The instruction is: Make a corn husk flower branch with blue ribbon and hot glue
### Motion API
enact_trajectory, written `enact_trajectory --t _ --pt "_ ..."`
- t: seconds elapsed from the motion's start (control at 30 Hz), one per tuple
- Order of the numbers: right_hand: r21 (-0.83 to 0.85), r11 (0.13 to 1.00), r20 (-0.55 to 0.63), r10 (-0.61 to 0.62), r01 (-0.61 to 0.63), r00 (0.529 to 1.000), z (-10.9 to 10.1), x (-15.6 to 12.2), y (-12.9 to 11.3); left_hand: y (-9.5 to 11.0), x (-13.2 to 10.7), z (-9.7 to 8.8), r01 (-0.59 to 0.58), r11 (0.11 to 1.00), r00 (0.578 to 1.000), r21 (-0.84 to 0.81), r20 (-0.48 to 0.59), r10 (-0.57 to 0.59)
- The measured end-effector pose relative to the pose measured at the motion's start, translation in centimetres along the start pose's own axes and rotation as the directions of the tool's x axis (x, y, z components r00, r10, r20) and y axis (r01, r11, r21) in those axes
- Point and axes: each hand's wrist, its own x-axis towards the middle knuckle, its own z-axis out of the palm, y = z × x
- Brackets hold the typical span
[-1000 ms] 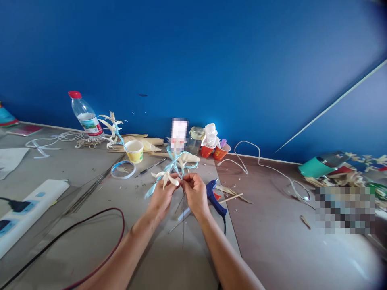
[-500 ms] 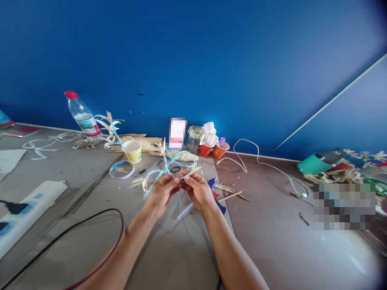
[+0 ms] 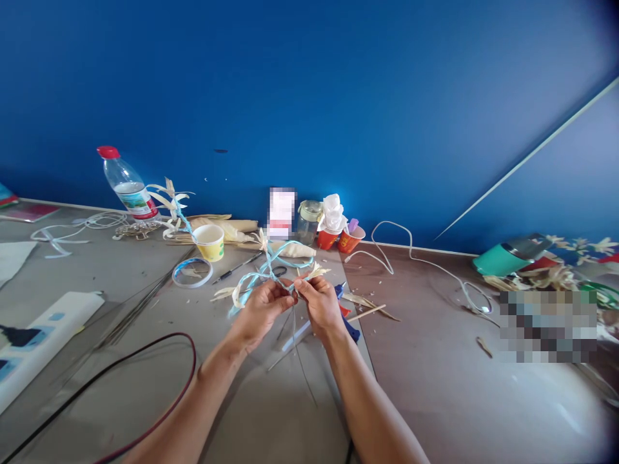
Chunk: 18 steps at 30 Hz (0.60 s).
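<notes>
My left hand (image 3: 261,309) and my right hand (image 3: 320,301) meet over the middle of the table, both pinched on a craft stem (image 3: 271,267) wrapped in light blue ribbon with pale dried-leaf flowers on its branches. Thin wires (image 3: 302,361) hang from the pinch toward me. A blue glue gun (image 3: 349,322) lies on the table just behind my right hand, mostly hidden by it.
A yellow cup (image 3: 209,241), a tape ring (image 3: 192,272), a water bottle (image 3: 126,187), a finished flower sprig (image 3: 170,203), a glass jar (image 3: 309,222) and red cups (image 3: 338,240) stand behind. A power strip (image 3: 33,335) and dark cable (image 3: 145,361) lie left; white cord (image 3: 435,270) right.
The flower stem has been turned between my fingers, so its blooms now spread left and right instead of bunching above my hands. Both hands stayed together in much the same place.
</notes>
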Motion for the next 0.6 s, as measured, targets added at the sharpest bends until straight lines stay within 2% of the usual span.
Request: enact_trajectory --t 0.23,0.4,0.5,0.6 --pt "-0.051 0.999 0.085 0.021 -0.017 0.996 -0.3 -0.2 -0.5 0.1 0.1 -0.5 0.069 0.997 0.994 -0.042 -0.077 -0.072" --pt "-0.289 0.956 0.071 -0.035 0.054 0.997 -0.6 -0.1 -1.0 0.5 0.2 -0.5 0.113 0.99 0.988 -0.08 -0.098 -0.121" --pt "-0.497 0.845 0.133 -0.152 0.198 0.979 -0.8 -0.1 -1.3 0.4 0.4 -0.5 0.123 0.988 0.985 -0.092 -0.115 -0.133" --pt "-0.657 0.646 0.248 -0.301 0.389 0.921 -1.0 -0.3 -1.6 0.1 0.5 -0.6 0.112 0.984 0.977 -0.141 -0.164 -0.135"
